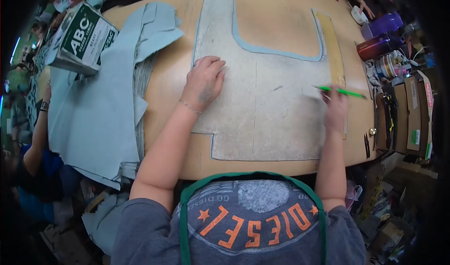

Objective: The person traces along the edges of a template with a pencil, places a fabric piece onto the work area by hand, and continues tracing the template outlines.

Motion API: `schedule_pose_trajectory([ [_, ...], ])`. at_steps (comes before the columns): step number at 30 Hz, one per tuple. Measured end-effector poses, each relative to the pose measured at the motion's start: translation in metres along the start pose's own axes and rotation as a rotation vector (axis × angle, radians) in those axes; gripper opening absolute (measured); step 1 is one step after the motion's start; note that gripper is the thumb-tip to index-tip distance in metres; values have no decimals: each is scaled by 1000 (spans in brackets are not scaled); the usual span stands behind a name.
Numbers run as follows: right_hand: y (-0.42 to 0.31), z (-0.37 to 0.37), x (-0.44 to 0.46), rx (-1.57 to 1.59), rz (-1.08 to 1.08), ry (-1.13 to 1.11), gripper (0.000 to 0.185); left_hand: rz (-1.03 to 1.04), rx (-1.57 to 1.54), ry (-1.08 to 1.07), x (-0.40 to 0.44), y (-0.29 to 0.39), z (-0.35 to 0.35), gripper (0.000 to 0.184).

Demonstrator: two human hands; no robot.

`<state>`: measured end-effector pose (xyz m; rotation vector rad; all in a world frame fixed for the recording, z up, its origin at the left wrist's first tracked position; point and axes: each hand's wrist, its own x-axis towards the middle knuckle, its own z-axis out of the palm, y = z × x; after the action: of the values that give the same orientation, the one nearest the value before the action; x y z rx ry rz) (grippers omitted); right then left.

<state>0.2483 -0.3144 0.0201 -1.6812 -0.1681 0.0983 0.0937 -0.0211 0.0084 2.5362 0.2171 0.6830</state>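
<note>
A large pale pattern board with a U-shaped cutout at its top lies flat on the wooden table, with light blue material showing along the cutout's edge. Yellowish strips run down its right side and cap its top left arm. My left hand rests on the board's left edge, fingers bent and together; whether anything is under them is hidden. Over the board's right side, my right hand holds a bright green pencil, its tip pointing left. This hand is slightly blurred.
Stacked light blue fabric pieces lie at left, with an ABC box on them. Bottles, tape rolls and cardboard boxes line the right edge. Small scissors lie nearby. Other people's hands show at the edges.
</note>
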Motion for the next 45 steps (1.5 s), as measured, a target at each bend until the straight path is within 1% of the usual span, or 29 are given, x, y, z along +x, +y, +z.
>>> schedule_pose_trajectory([
  [1,-3,32,5,63,-51,-136,18,-36,59,-21,12,-2,8,24],
  [2,-3,64,13,115,-40,-185,18,-75,117,-42,24,-3,15,28],
  [3,-1,94,25,139,-77,-279,18,-116,177,-61,33,-3,21,32],
  [5,3,149,47,131,-145,-345,18,-216,298,-135,46,1,30,43],
  [6,7,176,58,186,-154,-340,19,-267,360,-172,52,0,34,49],
  [7,12,199,69,241,-162,-334,19,-281,358,-202,54,-3,37,53],
  [9,23,231,95,105,-265,-308,19,-308,355,-272,51,-9,43,62],
  [10,23,242,104,34,-311,-295,19,-318,354,-307,53,-9,41,72],
  [13,21,265,131,-16,-328,-196,22,-327,320,-372,57,-6,34,84],
  [15,16,275,145,-37,-288,-167,22,-340,306,-393,60,-4,31,93],
  [16,15,279,150,-49,-266,-152,22,-345,299,-406,60,-3,31,97],
  [19,15,289,164,-106,-298,-113,21,-347,287,-407,60,-2,30,102],
  [22,15,298,178,-118,-327,-58,21,-349,295,-414,61,-2,30,103],
  [25,11,300,179,-157,-318,-76,19,-351,292,-415,61,-3,31,104],
  [31,8,291,156,-296,-484,-146,16,-348,274,-407,60,-3,31,107],
  [34,5,273,124,-351,-707,-134,16,-343,273,-421,61,-2,29,111],
  [37,5,251,89,-286,-755,-231,12,-357,281,-430,61,-1,29,115],
  [41,-2,222,49,-314,-695,-340,11,-380,277,-419,62,3,28,112],
  [42,-4,215,44,-327,-681,-370,11,-371,332,-442,62,4,27,112],
  [45,-11,189,35,-399,-596,-424,13,-388,325,-406,63,6,29,112],
])
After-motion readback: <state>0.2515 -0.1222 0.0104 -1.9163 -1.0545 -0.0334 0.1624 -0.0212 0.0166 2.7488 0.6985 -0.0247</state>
